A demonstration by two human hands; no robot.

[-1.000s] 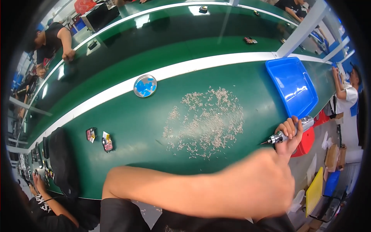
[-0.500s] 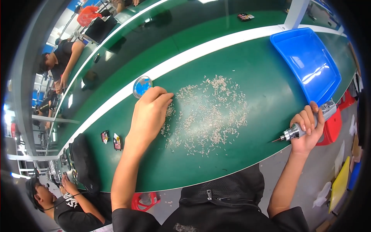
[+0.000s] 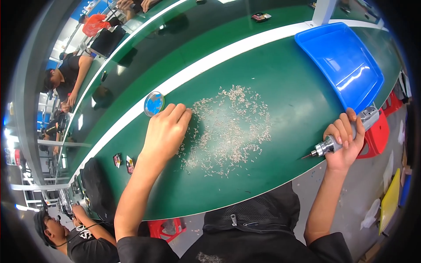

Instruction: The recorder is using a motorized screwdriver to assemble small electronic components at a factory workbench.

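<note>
The right hand's [image 3: 344,136] fingers wrap closed around a silver power screwdriver [image 3: 323,146] by the counter's [image 3: 193,197] edge; the left hand's [image 3: 165,131] curl beside scattered pale pieces [image 3: 232,140], grip unclear.

Black short sleeves, bare forearms, and dark mesh at our lap.
We wear a black top [image 3: 250,253] with a faded pale print [image 3: 210,257] low on its front; its left sleeve [image 3: 147,250] and right sleeve [image 3: 330,246] are plain, ending near our elbows. Our left hand [image 3: 167,131] and right hand [image 3: 344,139] are bare. Beyond the tabletop's [image 3: 285,144] near edge, black mesh fabric [image 3: 261,206], garment or bag we cannot tell, carries a silvery zip pull [image 3: 233,220].
</note>
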